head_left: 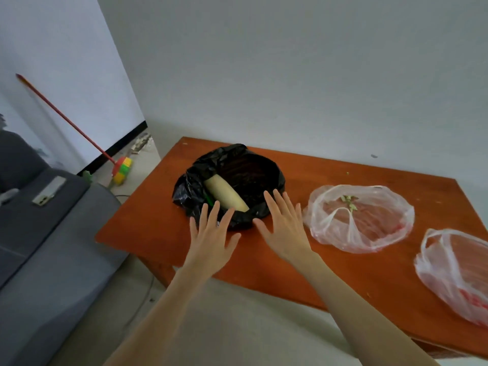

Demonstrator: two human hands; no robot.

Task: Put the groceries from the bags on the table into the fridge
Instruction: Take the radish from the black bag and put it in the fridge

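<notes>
Black bag [232, 180] holding a white radish [225, 192] lies just beyond both open hands.

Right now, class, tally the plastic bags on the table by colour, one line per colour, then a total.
Black bag, holding a pale long vegetable: 1
Clear bags, one in the middle and one at the right edge of view: 2
Total: 3 bags on the table

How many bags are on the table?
3. A black bag sits at the left by the hands, a clear bag in the middle, another clear bag at the right edge, partly cut off.
</notes>
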